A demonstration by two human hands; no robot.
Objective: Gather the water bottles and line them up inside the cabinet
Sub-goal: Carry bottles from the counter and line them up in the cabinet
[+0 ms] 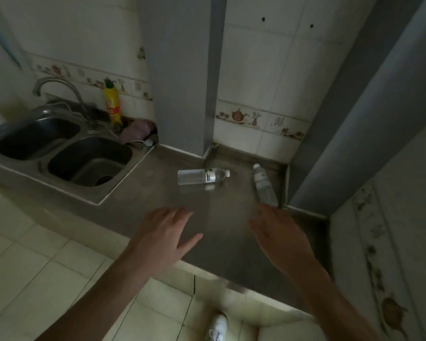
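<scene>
Water bottles: two clear ones with white caps, both lying on their sides on the steel tabletop (143, 193), neither touched by the hands.
Sink (0, 141): double steel basin, far left, set into the tabletop; curved tap (57, 87) behind it.
Yellow bottle (112, 104): upright behind the sink, against the tiled wall; a pinkish cloth (137, 130) lies just beside its base.
Left hand (161, 237): palm down over the near part of the tabletop, fingers straight and slightly spread, grasping nothing; whether it touches the surface cannot be told.
Left bottle (202, 176): lies crosswise, cap pointing right, beyond the left hand and a little to its right; clearly apart from the fingertips.
Grey column (180, 70): rises from the back of the tabletop, directly behind the left bottle.
Right hand (282, 236): palm down, fingers extended, released and grasping nothing.
Right bottle (263, 185): lies lengthwise near the right back corner, cap pointing away; its base end sits just beyond the right hand's fingertips, near them; contact is not visible.
Bottle spacing: the two are apart, with bare steel between them.
Shoe (218, 327): white, on the tiled floor (35, 267) below the tabletop edge, between the two forearms.
</scene>
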